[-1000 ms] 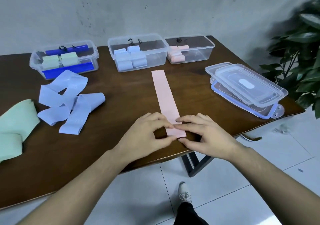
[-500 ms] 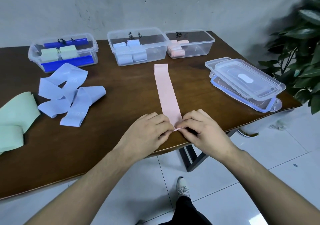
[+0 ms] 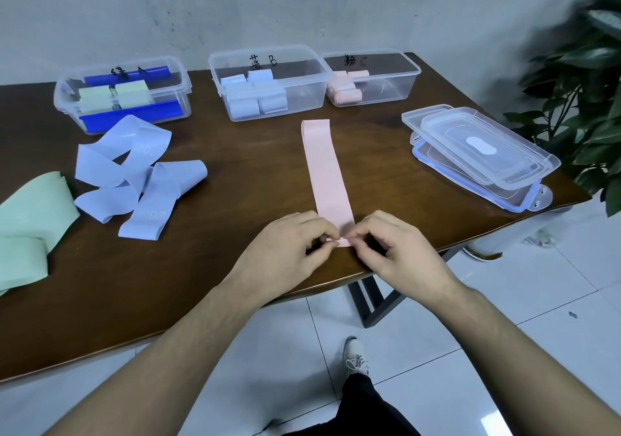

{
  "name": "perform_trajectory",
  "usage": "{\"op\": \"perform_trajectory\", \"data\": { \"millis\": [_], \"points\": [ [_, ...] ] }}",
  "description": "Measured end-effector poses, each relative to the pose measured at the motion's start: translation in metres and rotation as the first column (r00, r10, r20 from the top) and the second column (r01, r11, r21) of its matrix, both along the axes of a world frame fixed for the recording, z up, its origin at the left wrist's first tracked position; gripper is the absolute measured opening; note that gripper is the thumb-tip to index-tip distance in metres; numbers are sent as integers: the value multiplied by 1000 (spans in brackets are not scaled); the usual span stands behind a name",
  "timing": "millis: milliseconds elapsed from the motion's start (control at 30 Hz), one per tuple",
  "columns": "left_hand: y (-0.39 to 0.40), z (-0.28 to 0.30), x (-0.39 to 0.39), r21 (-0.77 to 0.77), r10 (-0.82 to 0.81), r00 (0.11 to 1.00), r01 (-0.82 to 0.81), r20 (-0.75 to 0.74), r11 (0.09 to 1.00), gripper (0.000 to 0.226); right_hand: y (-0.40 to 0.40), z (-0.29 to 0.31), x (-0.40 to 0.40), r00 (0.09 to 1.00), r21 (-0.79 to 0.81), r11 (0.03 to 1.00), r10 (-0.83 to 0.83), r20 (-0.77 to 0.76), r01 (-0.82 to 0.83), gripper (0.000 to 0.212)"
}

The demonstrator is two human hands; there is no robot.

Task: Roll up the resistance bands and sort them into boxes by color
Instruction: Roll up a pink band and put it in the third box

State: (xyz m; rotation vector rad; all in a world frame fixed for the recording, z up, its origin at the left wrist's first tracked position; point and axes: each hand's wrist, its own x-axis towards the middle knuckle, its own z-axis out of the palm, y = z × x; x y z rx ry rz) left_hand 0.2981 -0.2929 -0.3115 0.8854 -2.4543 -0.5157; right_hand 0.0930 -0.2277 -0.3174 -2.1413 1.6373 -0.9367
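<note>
Lying lengthwise away: pink band [image 3: 325, 170]

Stacked clear lids [image 3: 477, 148] on table [image 3: 235, 173], plant [image 3: 584, 92] beside.

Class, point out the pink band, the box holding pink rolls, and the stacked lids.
pink band [image 3: 324, 166], head view, flat middle stretch
pink box [image 3: 391, 91], head view, clear front wall
lids [image 3: 477, 143], head view, top lid's centre
</note>
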Motion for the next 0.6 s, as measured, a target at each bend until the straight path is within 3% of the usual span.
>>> {"op": "perform_trajectory", "data": {
  "millis": [367, 600],
  "points": [
    [0, -3, -2, -18, 46, 998, -45, 38, 999, 19, -5, -6, -9, 973, -90, 994, 41, -227, -63, 20],
    [-1, -2, -2, 19, 47, 998, -47, 42, 999, 19, -7, 2, -6, 988, -25, 999, 44, -146, -49, 12]
  ]
}}
